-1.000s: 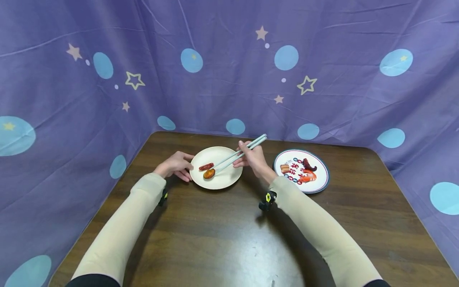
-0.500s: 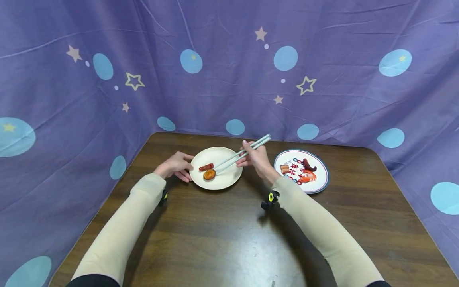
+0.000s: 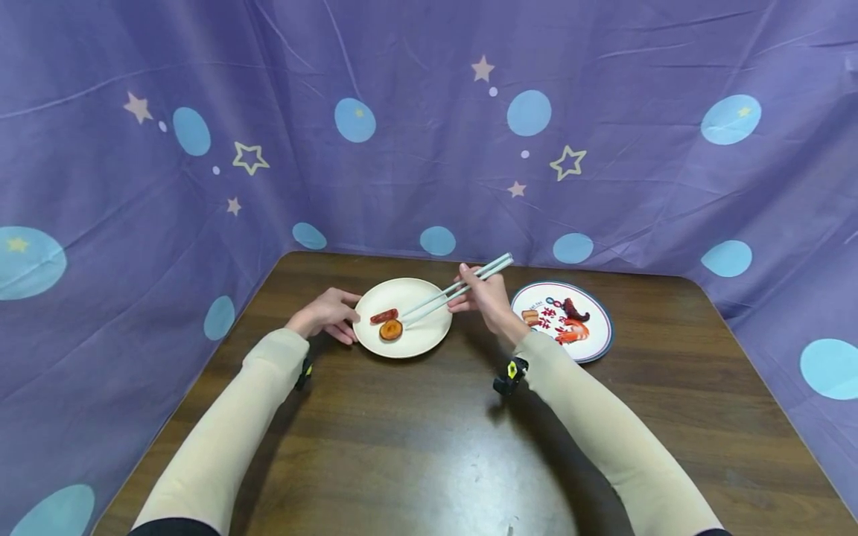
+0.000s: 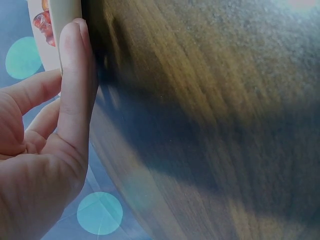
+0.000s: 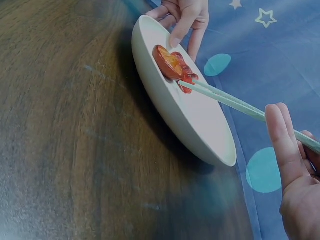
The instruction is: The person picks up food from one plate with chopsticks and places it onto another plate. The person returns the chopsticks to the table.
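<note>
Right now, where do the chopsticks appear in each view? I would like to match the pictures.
Head: near the centre, the chopsticks slant through the right hand, tips over the cream plate.
Left wrist: not in the picture.
Right wrist: from the right edge, slanting up-left over the cream plate.
Shared landmark: the cream plate, central in head, top left in left wrist, upper middle in right wrist.

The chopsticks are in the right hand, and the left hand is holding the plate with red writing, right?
Not quite: the left hand is holding the plain cream plate, as the head view shows. The chopsticks are indeed in the right hand.
</note>
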A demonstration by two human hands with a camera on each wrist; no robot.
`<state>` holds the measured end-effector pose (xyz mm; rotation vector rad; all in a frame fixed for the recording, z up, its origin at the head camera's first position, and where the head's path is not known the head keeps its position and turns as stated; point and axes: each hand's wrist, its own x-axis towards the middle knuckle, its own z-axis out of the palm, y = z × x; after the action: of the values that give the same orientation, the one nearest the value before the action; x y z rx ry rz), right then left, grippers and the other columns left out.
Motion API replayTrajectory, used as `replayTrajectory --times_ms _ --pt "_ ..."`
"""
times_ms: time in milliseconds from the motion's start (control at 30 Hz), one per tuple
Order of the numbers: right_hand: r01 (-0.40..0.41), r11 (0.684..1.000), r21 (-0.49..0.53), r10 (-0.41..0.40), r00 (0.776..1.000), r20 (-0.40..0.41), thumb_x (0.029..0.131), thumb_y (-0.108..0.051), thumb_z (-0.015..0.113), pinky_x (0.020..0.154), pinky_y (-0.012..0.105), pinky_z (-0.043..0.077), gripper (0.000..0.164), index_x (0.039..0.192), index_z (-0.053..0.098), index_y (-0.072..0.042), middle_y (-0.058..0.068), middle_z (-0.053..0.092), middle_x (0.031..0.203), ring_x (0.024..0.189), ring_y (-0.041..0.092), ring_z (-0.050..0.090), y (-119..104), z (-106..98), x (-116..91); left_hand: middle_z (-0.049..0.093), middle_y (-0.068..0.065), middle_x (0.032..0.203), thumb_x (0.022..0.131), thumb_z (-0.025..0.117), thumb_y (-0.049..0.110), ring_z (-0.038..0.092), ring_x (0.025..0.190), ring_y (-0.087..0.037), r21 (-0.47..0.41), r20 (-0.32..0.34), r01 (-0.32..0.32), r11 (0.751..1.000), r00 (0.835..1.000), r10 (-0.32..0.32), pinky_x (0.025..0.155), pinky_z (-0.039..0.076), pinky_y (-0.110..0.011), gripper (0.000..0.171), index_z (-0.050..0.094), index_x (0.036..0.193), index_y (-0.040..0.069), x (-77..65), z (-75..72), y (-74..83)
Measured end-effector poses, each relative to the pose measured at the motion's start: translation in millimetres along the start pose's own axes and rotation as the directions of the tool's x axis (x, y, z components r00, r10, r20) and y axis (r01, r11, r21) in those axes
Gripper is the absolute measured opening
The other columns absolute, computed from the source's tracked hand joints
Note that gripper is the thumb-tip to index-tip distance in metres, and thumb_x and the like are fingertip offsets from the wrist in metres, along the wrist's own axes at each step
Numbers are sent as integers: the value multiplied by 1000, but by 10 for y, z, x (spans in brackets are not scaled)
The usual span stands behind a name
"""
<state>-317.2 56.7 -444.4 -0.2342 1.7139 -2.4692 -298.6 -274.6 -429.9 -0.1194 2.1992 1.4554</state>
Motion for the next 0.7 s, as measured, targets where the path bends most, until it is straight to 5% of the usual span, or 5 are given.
replayTrajectory --times_ms 700 --pt "34 998 -47 -33 999 5 111 -25 58 57 43 67 43 104 57 18 19 70 71 55 25 72 -88 -116 -34 70 -29 91 97 57 -7 73 60 -26 19 -17 18 1000 1000 -18 61 69 -39 71 30 162 -6 21 -4 -14"
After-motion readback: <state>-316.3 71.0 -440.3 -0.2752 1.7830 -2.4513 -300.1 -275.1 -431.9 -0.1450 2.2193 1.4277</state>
